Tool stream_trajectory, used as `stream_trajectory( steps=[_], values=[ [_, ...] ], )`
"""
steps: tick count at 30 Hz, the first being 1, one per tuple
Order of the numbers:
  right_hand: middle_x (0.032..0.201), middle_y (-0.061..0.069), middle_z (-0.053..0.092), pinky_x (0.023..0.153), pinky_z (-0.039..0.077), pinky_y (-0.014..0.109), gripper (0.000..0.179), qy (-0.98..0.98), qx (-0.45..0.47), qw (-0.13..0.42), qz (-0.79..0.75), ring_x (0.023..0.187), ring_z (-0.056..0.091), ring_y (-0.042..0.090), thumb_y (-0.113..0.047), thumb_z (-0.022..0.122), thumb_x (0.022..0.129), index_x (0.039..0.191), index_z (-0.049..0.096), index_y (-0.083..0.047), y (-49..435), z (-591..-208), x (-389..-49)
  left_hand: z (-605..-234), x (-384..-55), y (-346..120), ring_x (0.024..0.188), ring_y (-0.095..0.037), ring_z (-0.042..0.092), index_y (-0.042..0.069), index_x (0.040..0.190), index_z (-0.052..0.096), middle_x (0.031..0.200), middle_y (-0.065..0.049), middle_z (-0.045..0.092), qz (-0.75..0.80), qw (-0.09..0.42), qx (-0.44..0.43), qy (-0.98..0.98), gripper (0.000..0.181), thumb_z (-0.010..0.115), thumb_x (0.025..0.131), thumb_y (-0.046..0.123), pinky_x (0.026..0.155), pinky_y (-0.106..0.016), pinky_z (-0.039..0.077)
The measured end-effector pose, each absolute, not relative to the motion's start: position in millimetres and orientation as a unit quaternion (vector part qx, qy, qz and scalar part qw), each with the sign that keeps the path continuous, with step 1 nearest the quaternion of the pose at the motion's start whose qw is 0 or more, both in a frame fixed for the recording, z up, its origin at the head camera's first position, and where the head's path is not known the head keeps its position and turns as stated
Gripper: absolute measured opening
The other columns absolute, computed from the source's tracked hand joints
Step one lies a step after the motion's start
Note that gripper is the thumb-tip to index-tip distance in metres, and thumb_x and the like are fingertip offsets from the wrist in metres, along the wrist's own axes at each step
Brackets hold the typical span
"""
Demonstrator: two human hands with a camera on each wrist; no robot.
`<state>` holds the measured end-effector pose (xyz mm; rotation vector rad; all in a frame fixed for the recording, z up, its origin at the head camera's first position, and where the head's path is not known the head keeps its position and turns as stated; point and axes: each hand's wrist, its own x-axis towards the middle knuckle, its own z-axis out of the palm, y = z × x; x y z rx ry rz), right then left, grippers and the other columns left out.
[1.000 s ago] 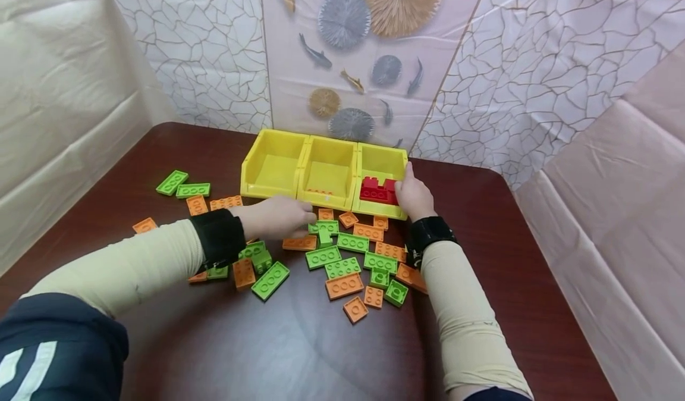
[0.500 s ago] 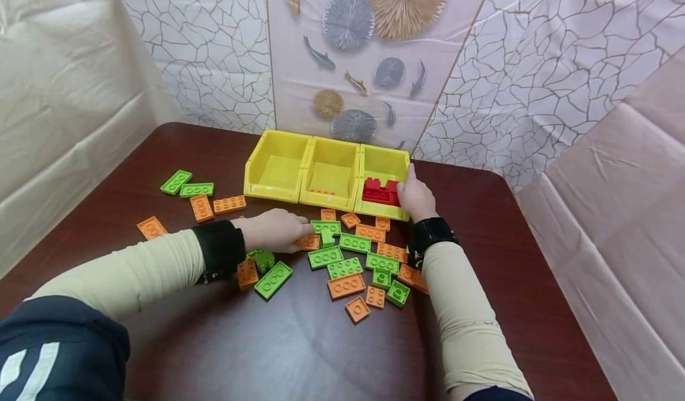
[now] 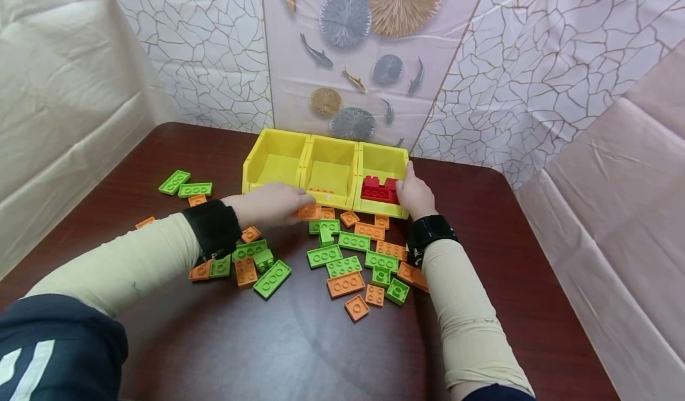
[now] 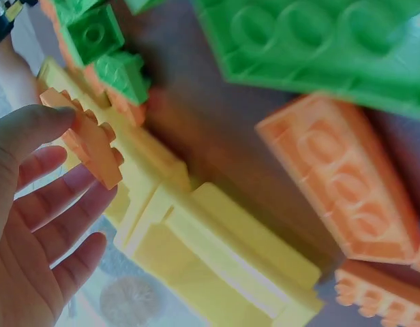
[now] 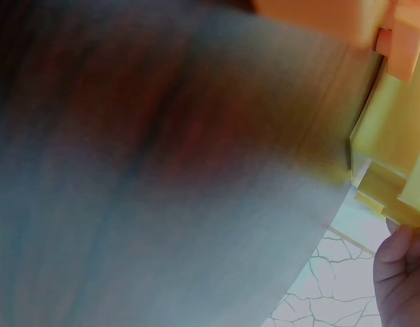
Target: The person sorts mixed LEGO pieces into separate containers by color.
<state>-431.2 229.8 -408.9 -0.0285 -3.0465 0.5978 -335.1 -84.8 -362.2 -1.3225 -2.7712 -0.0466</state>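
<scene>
My left hand (image 3: 274, 203) pinches an orange brick (image 3: 308, 212) just in front of the middle yellow bin (image 3: 333, 141). In the left wrist view, the thumb and fingers hold that orange brick (image 4: 94, 146) at its sides, studs facing away from the palm. My right hand (image 3: 417, 196) grips the outer wall of the right yellow bin (image 3: 384, 149), its thumb and fingers at the rim. Red bricks (image 3: 377, 190) lie inside the right bin. A few red studs show low at the front of the middle bin. The left bin (image 3: 275, 160) shows a bare inside.
Green plates (image 3: 272, 279) and orange bricks (image 3: 345, 284) are spread over the dark table (image 3: 241, 341) in front of the bins. Another green pair (image 3: 174, 182) lies at the far left. A patterned curtain (image 3: 214, 50) stands behind the table.
My left hand has picked up the orange brick from among the others and moved it away from me, up to the bins' front. My right hand stays on the right bin.
</scene>
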Motion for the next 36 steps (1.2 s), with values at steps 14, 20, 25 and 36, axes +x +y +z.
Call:
stream_trajectory(
  steps=[14, 20, 25, 36],
  values=[
    [0.071, 0.014, 0.050, 0.059, 0.038, 0.035, 0.064, -0.980, -0.005, 0.023, 0.199, 0.062, 0.048, 0.029, -0.028, 0.034, 0.099, 0.150, -0.001, -0.012, 226.8, -411.6, -427.0, -362.0, -403.4, -37.0, 0.101, -0.025, 0.059, 0.011, 0.114, 0.061, 0.108, -0.008, 0.063, 0.048, 0.015, -0.316, -0.947, 0.023, 0.052, 0.093, 0.008, 0.104, -0.055, 0.023],
    [0.076, 0.014, 0.050, 0.064, 0.040, 0.036, 0.064, -0.980, -0.007, 0.026, 0.196, 0.069, 0.050, 0.030, -0.028, 0.034, 0.099, 0.150, -0.001, -0.012, 228.1, -410.5, -428.5, -361.8, -412.7, -34.4, 0.109, -0.025, 0.055, 0.012, 0.118, 0.061, 0.111, -0.007, 0.064, 0.014, -0.064, -0.287, -0.956, 0.030, 0.049, 0.092, 0.000, 0.105, -0.060, 0.009],
    [0.078, 0.014, 0.051, 0.067, 0.041, 0.038, 0.064, -0.979, -0.007, 0.024, 0.201, 0.072, 0.051, 0.031, -0.028, 0.034, 0.100, 0.150, -0.001, -0.012, 227.5, -408.0, -428.8, -359.0, -415.6, -40.4, 0.126, -0.027, 0.043, 0.011, 0.132, 0.053, 0.132, -0.007, 0.053, -0.030, -0.121, -0.257, -0.958, 0.043, 0.043, 0.092, -0.003, 0.106, -0.060, 0.003],
    [0.076, 0.014, 0.051, 0.064, 0.039, 0.037, 0.064, -0.979, -0.013, 0.020, 0.200, 0.068, 0.049, 0.030, -0.026, 0.035, 0.099, 0.150, 0.000, -0.013, 229.0, -408.1, -429.7, -361.1, -412.8, -42.9, 0.128, -0.028, 0.040, 0.012, 0.134, 0.050, 0.134, -0.007, 0.051, -0.027, -0.122, -0.265, -0.956, 0.045, 0.039, 0.093, -0.003, 0.107, -0.058, 0.007]
  ],
)
